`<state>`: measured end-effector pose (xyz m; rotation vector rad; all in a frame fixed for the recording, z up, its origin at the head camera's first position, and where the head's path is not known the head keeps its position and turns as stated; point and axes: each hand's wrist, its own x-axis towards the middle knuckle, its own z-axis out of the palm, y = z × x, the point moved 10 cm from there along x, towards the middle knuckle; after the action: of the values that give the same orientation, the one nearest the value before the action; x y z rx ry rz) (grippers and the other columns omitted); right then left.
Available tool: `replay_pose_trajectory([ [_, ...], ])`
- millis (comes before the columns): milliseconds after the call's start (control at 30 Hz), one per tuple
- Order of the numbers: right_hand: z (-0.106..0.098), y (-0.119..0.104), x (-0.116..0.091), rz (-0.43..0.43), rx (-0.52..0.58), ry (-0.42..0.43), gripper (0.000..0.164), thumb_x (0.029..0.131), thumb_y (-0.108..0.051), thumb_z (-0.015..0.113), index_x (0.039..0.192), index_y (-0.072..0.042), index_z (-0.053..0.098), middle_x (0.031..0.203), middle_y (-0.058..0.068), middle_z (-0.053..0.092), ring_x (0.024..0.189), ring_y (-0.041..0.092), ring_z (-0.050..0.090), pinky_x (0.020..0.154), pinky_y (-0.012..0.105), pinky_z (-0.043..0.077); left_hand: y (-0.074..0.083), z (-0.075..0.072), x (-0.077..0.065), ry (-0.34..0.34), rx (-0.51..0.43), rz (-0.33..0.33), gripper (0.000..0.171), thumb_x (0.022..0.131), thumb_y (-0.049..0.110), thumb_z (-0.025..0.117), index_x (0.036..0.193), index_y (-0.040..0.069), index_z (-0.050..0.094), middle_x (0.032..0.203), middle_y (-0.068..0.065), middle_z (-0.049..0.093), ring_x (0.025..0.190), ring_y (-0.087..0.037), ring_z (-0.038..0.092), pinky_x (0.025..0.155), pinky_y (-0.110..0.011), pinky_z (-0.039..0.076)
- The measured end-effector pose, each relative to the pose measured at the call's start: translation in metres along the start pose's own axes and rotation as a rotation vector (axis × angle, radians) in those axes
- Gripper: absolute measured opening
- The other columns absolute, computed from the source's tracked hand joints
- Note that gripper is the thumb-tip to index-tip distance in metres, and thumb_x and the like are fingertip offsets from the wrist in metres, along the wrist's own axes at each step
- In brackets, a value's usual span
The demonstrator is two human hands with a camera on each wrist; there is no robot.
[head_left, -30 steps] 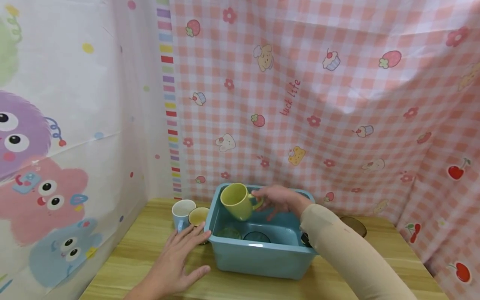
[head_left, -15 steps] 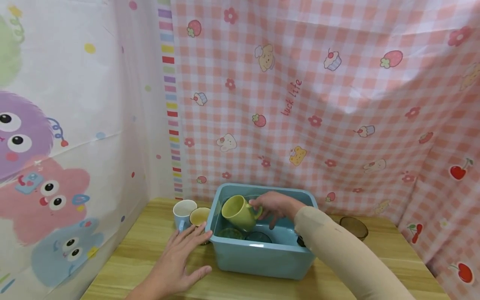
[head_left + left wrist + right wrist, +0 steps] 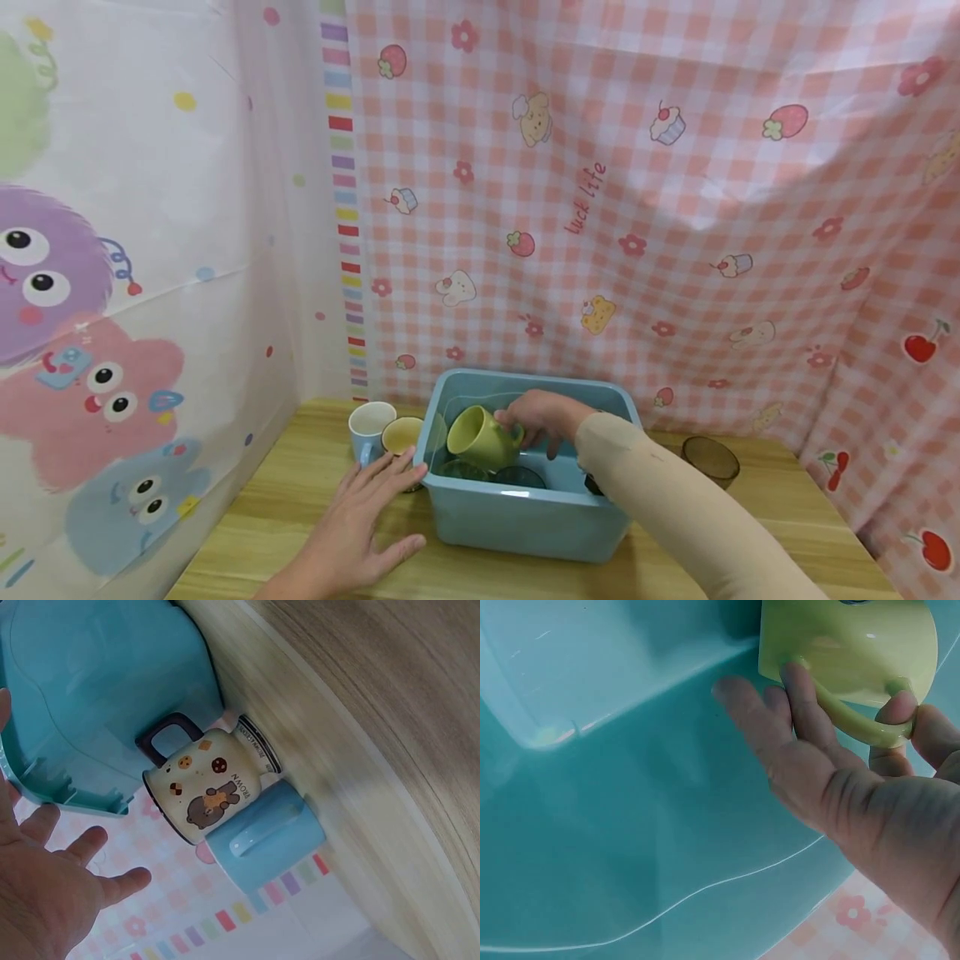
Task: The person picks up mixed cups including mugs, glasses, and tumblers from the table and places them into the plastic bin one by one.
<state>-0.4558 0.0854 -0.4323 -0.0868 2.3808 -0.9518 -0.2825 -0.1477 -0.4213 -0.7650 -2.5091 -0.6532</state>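
Inside the blue plastic tub, my right hand pinches the handle of a yellow-green mug. The mug is tilted, its mouth toward the upper left. In the right wrist view the thumb and a finger grip the handle, other fingers stretched out. Beneath the mug, dark clear glassware lies on the tub's floor. My left hand is spread, its fingertips at the tub's left rim. Beside those fingers stand a cream mug with a bear print and a light blue mug.
A brown glass bowl stands on the wooden table right of the tub. Behind the table hangs a pink checked cloth; a white cartoon cloth hangs at the left.
My right hand has lowered the yellow-green mug deeper into the tub, tilting it further onto its side. The left hand stays by the rim.
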Motion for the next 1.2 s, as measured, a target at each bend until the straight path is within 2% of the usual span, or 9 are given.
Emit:
replay_pose_trajectory([
  [233, -0.008, 0.0, -0.002, 0.015, -0.067, 0.008, 0.037, 0.109, -0.041, 0.061, 0.126, -0.012, 0.076, 0.125, 0.018, 0.075, 0.123, 0.039, 0.069, 0.103, 0.071, 0.053, 0.002, -0.002, 0.0, 0.016, -0.003, 0.01, 0.083, 0.087, 0.046, 0.087, 0.159, 0.027, 0.051, 0.17, -0.004, 0.046, 0.151, -0.045, 0.048, 0.111, -0.084, 0.034],
  [433, -0.017, 0.004, -0.006, 0.036, -0.123, 0.024, 0.034, 0.11, -0.034, 0.059, 0.128, -0.011, 0.076, 0.126, 0.018, 0.074, 0.126, 0.038, 0.068, 0.098, 0.064, 0.059, 0.003, -0.002, 0.001, 0.023, 0.0, 0.016, 0.081, 0.089, 0.05, 0.084, 0.159, 0.026, 0.052, 0.169, -0.005, 0.046, 0.15, -0.046, 0.049, 0.11, -0.085, 0.035],
  [533, -0.02, 0.006, -0.005, 0.03, -0.167, 0.037, 0.032, 0.109, -0.031, 0.06, 0.125, -0.007, 0.075, 0.121, 0.019, 0.074, 0.121, 0.037, 0.07, 0.092, 0.06, 0.062, 0.003, -0.002, 0.0, 0.032, 0.007, 0.018, 0.081, 0.088, 0.048, 0.085, 0.159, 0.026, 0.052, 0.169, -0.004, 0.047, 0.149, -0.046, 0.05, 0.109, -0.085, 0.036],
  [733, -0.024, 0.022, 0.015, 0.04, -0.301, 0.034, 0.028, 0.11, -0.029, 0.059, 0.112, -0.006, 0.074, 0.104, 0.015, 0.077, 0.102, 0.031, 0.073, 0.077, 0.052, 0.065, 0.002, 0.0, -0.001, 0.009, -0.004, -0.003, 0.081, 0.09, 0.053, 0.083, 0.16, 0.028, 0.051, 0.17, -0.001, 0.045, 0.151, -0.045, 0.049, 0.112, -0.084, 0.034],
  [800, -0.023, 0.031, 0.027, 0.058, -0.325, 0.021, 0.03, 0.111, -0.031, 0.057, 0.108, -0.006, 0.074, 0.102, 0.013, 0.077, 0.1, 0.031, 0.072, 0.075, 0.051, 0.065, 0.001, 0.001, -0.001, 0.005, -0.006, -0.005, 0.082, 0.089, 0.053, 0.084, 0.16, 0.028, 0.05, 0.171, -0.002, 0.045, 0.151, -0.045, 0.048, 0.112, -0.084, 0.034],
  [900, -0.019, 0.035, 0.033, 0.069, -0.357, 0.012, 0.034, 0.113, -0.032, 0.053, 0.104, -0.005, 0.072, 0.104, 0.015, 0.075, 0.099, 0.033, 0.071, 0.074, 0.053, 0.065, 0.002, 0.001, -0.001, 0.011, -0.008, 0.004, 0.084, 0.087, 0.048, 0.086, 0.161, 0.028, 0.05, 0.17, -0.004, 0.046, 0.15, -0.046, 0.049, 0.111, -0.084, 0.034],
  [1100, -0.017, 0.025, 0.015, 0.076, -0.37, 0.016, 0.032, 0.115, -0.03, 0.048, 0.107, -0.007, 0.069, 0.114, 0.019, 0.072, 0.108, 0.038, 0.071, 0.082, 0.055, 0.065, 0.002, 0.001, -0.002, 0.014, -0.01, 0.008, 0.084, 0.088, 0.049, 0.086, 0.161, 0.027, 0.05, 0.169, -0.006, 0.047, 0.15, -0.046, 0.048, 0.11, -0.085, 0.035],
  [1200, -0.017, 0.019, 0.004, 0.073, -0.383, 0.021, 0.034, 0.115, -0.029, 0.048, 0.109, -0.005, 0.071, 0.114, 0.021, 0.075, 0.106, 0.038, 0.073, 0.086, 0.054, 0.065, 0.001, 0.0, -0.002, 0.017, -0.007, 0.008, 0.082, 0.09, 0.051, 0.084, 0.161, 0.029, 0.049, 0.169, -0.006, 0.047, 0.15, -0.046, 0.049, 0.11, -0.085, 0.035],
])
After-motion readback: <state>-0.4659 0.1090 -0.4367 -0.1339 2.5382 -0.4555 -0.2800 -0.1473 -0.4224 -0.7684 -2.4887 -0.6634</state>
